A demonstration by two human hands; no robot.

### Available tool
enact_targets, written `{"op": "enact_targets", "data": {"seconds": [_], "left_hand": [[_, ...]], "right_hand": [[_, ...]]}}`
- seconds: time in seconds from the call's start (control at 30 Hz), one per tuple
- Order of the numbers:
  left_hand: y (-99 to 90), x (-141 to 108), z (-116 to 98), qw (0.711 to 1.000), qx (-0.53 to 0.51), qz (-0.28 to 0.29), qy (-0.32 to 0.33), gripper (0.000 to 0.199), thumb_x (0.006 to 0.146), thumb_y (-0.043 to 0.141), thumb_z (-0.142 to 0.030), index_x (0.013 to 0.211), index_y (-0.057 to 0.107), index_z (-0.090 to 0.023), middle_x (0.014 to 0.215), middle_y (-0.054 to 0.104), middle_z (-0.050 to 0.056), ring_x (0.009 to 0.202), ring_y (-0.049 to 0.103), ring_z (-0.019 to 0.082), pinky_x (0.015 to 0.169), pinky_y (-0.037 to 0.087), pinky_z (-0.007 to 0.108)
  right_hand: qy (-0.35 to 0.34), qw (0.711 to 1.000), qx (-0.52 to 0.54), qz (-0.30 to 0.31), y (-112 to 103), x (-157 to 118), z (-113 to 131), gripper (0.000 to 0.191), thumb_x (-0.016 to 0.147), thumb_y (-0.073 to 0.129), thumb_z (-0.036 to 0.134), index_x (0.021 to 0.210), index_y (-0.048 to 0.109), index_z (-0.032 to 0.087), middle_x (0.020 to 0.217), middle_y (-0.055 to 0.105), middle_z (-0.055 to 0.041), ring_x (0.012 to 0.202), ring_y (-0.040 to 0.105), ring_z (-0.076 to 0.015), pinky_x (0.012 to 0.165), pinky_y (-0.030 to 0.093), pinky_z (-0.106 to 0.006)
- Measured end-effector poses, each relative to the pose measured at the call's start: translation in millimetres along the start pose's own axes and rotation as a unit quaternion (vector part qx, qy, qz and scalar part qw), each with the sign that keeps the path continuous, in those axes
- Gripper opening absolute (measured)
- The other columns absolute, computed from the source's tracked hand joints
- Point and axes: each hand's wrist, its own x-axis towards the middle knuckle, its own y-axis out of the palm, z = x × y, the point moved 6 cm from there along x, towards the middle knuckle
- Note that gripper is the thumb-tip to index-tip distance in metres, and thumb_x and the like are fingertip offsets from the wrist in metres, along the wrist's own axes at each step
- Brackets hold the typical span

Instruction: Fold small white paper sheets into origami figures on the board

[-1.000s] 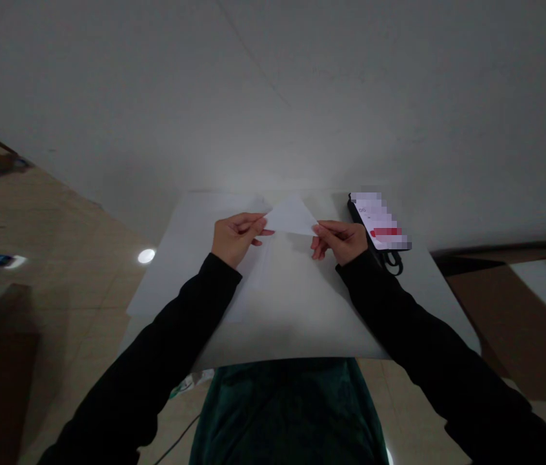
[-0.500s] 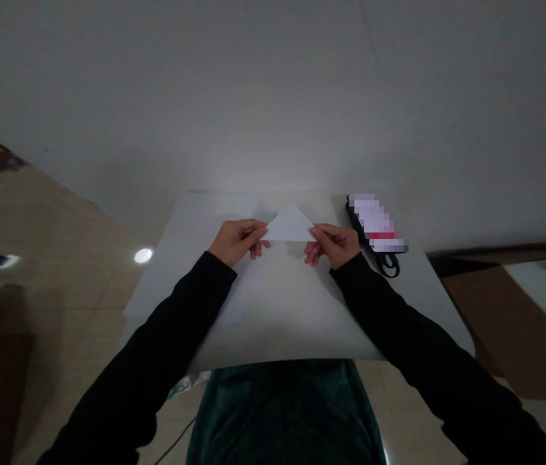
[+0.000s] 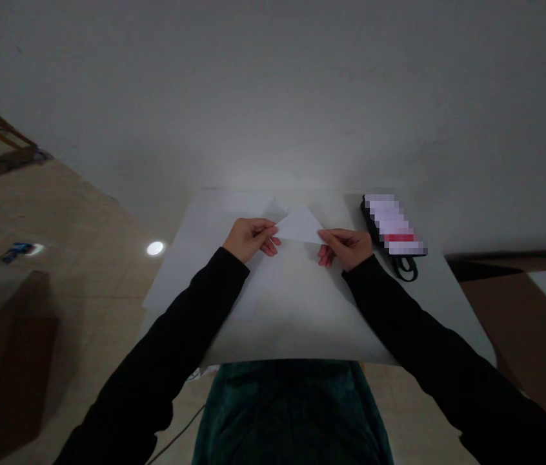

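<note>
A small white folded paper triangle (image 3: pixel 299 226) is held up over the table, its point away from me and its long edge toward me. My left hand (image 3: pixel 254 239) pinches the left corner between thumb and index finger. On the opposite side my right hand (image 3: pixel 348 247) pinches the right corner the same way. The other fingers of both hands curl loosely below the paper. Large white sheets of paper (image 3: pixel 205 232) lie on the table under and left of my left hand.
The white table (image 3: pixel 302 323) stands against a grey wall (image 3: pixel 273 97). A dark case or phone with a strap (image 3: pixel 392 226), its top blurred, lies right of my right hand. Brown boxes stand on the floor to the left (image 3: pixel 21 361) and right (image 3: pixel 525 336).
The whole view has shifted, so everything appears a little further right. The paper triangle has tilted slightly, its right corner now lower. Both hands keep their pinch on it.
</note>
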Motion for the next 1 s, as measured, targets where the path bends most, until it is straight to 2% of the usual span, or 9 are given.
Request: {"op": "enact_targets", "data": {"seconds": [0.17, 0.27, 0.43, 0.53, 0.6, 0.7, 0.8, 0.9, 1.0], "left_hand": [[-7.2, 1, 1, 0.998, 0.031, -0.037, 0.035, 0.028, 0.075, 0.070, -0.039, 0.077, 0.065, -0.011, 0.055, 0.062, 0.003, 0.037, 0.056, 0.011, 0.036, 0.048, 0.022], [-9.2, 2, 1, 0.996, 0.052, -0.056, 0.052, 0.030, 0.078, 0.066, -0.040, 0.077, 0.067, -0.010, 0.055, 0.062, 0.002, 0.036, 0.055, 0.010, 0.034, 0.046, 0.020], [-7.0, 0, -8, 0.990, 0.022, -0.087, 0.107, 0.043, 0.081, 0.063, -0.044, 0.109, 0.066, -0.012, 0.066, 0.067, 0.004, 0.053, 0.067, 0.015, 0.052, 0.056, 0.024], [8.6, -9, -15, 0.990, -0.004, -0.062, 0.128, 0.070, 0.083, 0.061, -0.046, 0.142, 0.034, -0.021, 0.070, 0.067, 0.002, 0.067, 0.070, 0.019, 0.057, 0.058, 0.027], [22.8, -16, -17, 0.989, -0.042, -0.029, 0.136, 0.077, 0.085, 0.057, -0.050, 0.147, 0.017, -0.028, 0.093, 0.068, 0.007, 0.079, 0.070, 0.021, 0.056, 0.058, 0.028], [40.1, -23, -17, 0.984, -0.074, 0.025, 0.157, 0.064, 0.086, 0.051, -0.057, 0.138, 0.026, -0.029, 0.128, 0.054, 0.014, 0.102, 0.065, 0.025, 0.066, 0.059, 0.031], [46.3, -22, -12, 0.979, -0.108, 0.069, 0.160, 0.052, 0.086, 0.048, -0.060, 0.122, 0.031, -0.026, 0.133, 0.048, 0.014, 0.106, 0.062, 0.024, 0.074, 0.058, 0.035], [41.9, -16, -5, 0.981, -0.128, 0.058, 0.134, 0.048, 0.086, 0.047, -0.061, 0.116, 0.032, -0.025, 0.120, 0.052, 0.011, 0.094, 0.065, 0.019, 0.074, 0.057, 0.035], [38.2, -14, -1, 0.987, -0.113, 0.035, 0.109, 0.052, 0.084, 0.049, -0.062, 0.117, 0.035, -0.025, 0.108, 0.050, 0.007, 0.084, 0.064, 0.015, 0.071, 0.057, 0.033]], "right_hand": [[0.006, 0.999, -0.001, 0.038, 7, -2, 0, 0.032, 0.070, 0.074, 0.044, 0.062, 0.067, 0.014, 0.049, 0.063, -0.0027, 0.037, 0.059, -0.0142, 0.032, 0.048, -0.024], [0.019, 0.999, 0.017, 0.028, 7, -3, -2, 0.031, 0.068, 0.075, 0.042, 0.062, 0.068, 0.013, 0.049, 0.064, -0.0030, 0.036, 0.059, -0.0146, 0.031, 0.048, -0.024], [0.080, 0.992, 0.093, 0.025, 6, -4, -10, 0.031, 0.059, 0.082, 0.042, 0.066, 0.069, 0.015, 0.051, 0.066, -0.0021, 0.036, 0.059, -0.0130, 0.030, 0.046, -0.021], [0.140, 0.981, 0.129, 0.036, 12, -8, -17, 0.035, 0.054, 0.084, 0.044, 0.066, 0.068, 0.015, 0.049, 0.065, -0.0007, 0.034, 0.056, -0.0108, 0.029, 0.044, -0.018], [0.175, 0.972, 0.147, 0.060, 20, -12, -19, 0.036, 0.054, 0.083, 0.046, 0.061, 0.064, 0.015, 0.049, 0.064, -0.0002, 0.033, 0.055, -0.0094, 0.029, 0.043, -0.016], [0.232, 0.951, 0.160, 0.127, 34, -20, -23, 0.037, 0.056, 0.082, 0.046, 0.060, 0.062, 0.015, 0.046, 0.062, 0.0009, 0.030, 0.052, -0.0084, 0.026, 0.040, -0.015], [0.263, 0.932, 0.147, 0.202, 46, -29, -22, 0.043, 0.058, 0.079, 0.052, 0.072, 0.064, 0.014, 0.046, 0.063, -0.0001, 0.032, 0.056, -0.0117, 0.027, 0.042, -0.017], [0.202, 0.953, 0.097, 0.204, 47, -30, -15, 0.050, 0.064, 0.073, 0.057, 0.085, 0.060, 0.015, 0.055, 0.066, -0.0023, 0.042, 0.064, -0.0177, 0.033, 0.050, -0.024], [0.079, 0.989, 0.033, 0.121, 38, -25, -2, 0.047, 0.068, 0.073, 0.052, 0.095, 0.052, 0.020, 0.066, 0.066, 0.0012, 0.052, 0.066, -0.0180, 0.036, 0.054, -0.027]]}}
